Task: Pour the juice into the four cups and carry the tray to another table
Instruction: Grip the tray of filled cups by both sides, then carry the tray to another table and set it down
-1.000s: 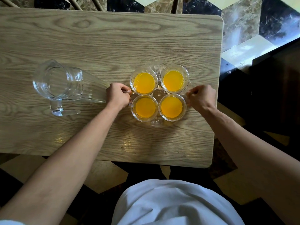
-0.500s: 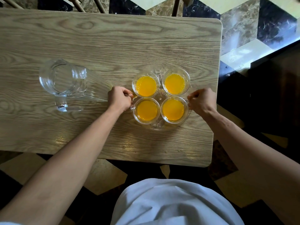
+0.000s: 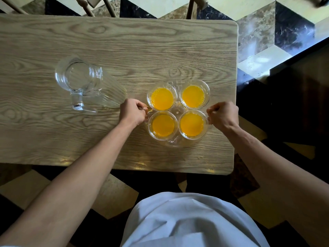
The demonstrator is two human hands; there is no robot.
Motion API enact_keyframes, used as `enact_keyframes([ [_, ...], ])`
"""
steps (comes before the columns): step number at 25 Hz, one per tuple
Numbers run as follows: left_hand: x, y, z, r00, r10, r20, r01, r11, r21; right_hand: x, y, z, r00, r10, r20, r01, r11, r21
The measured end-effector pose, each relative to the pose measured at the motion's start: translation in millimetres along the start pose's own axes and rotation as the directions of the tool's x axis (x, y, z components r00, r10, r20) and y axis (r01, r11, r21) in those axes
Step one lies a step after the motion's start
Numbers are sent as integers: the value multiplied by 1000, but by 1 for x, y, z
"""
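Both fists, left hand (image 3: 132, 111) and right hand (image 3: 223, 114), stay clenched on the round clear glass tray (image 3: 175, 142) near the desk's right edge. Four clear cups of orange juice (image 3: 162, 98) full, tray unmoved since a second ago: lift is next.

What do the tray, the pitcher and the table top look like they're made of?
Tray: clear glass or hard plastic, moulded ribs at its centre; cannot tell which. Pitcher: clear, thick-walled, the wood showing through, probably glass. Table top: pale wood grain, matte, possibly laminate.

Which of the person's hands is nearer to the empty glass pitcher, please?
Left. The left hand grips the tray edge just right of the pitcher; the right hand holds the tray's far side, beyond the cups.
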State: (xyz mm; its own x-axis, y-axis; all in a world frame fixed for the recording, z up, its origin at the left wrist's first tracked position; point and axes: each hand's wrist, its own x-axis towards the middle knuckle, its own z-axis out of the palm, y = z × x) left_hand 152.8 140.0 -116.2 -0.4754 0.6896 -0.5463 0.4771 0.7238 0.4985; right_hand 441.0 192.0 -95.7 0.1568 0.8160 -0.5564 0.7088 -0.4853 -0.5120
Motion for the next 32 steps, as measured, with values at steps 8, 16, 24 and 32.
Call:
enact_keyframes([
  [8, -27, -20, -10, 997, 69, 31, -70, 997, 39, -37, 12, 3, 1000, 7, -18, -6, 1000, 10],
  [16, -61, -39, -20, 999, 29, 27, -28, 1000, -11, -72, 25, 11, 999, -20, -31, 19, 1000, -11],
  [24, -108, -72, -24, 994, -83, -67, 76, 992, -97, -98, 25, 11, 993, -113, 43, 116, 991, -68],
  [32, -167, -131, -19, 963, -225, -145, 186, 952, -244, -124, 23, 19, 962, -226, 156, 249, 957, -150],
])
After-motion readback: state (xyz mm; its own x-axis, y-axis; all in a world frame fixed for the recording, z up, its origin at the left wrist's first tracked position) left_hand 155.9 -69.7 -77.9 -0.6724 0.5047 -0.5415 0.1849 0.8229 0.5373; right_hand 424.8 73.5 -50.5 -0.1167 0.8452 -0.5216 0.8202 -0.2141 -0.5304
